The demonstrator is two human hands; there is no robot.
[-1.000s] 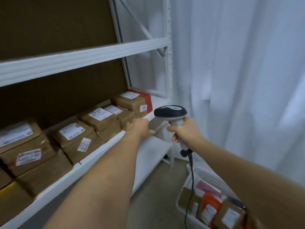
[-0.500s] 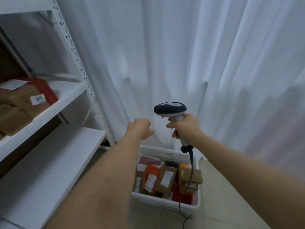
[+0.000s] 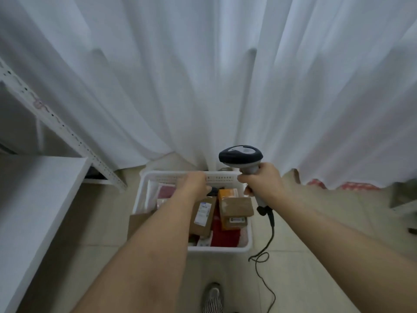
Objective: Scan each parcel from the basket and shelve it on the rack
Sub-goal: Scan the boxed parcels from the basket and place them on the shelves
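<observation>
Right hand (image 3: 261, 181) gripping the scanner (image 3: 241, 157) by its handle, head raised above the far right corner of the basket (image 3: 220, 248), cable (image 3: 262, 258) trailing to the floor. Left hand (image 3: 195, 184) over the basket's far side, fingers curled down, can't tell if it's touching a parcel. Parcels: brown box (image 3: 237, 206), labelled one (image 3: 203, 216), red one (image 3: 225, 237) all in basket. Rack shelf (image 3: 33, 199) at left

1. One head-worn wide-angle view looks forward and steeply down.
2. It faces a white curtain (image 3: 203, 75); the basket (image 3: 225, 249) sits centre-low, near.
3. Rack (image 3: 40, 181) occupies the left edge, apparently distorted by the lens.
</observation>
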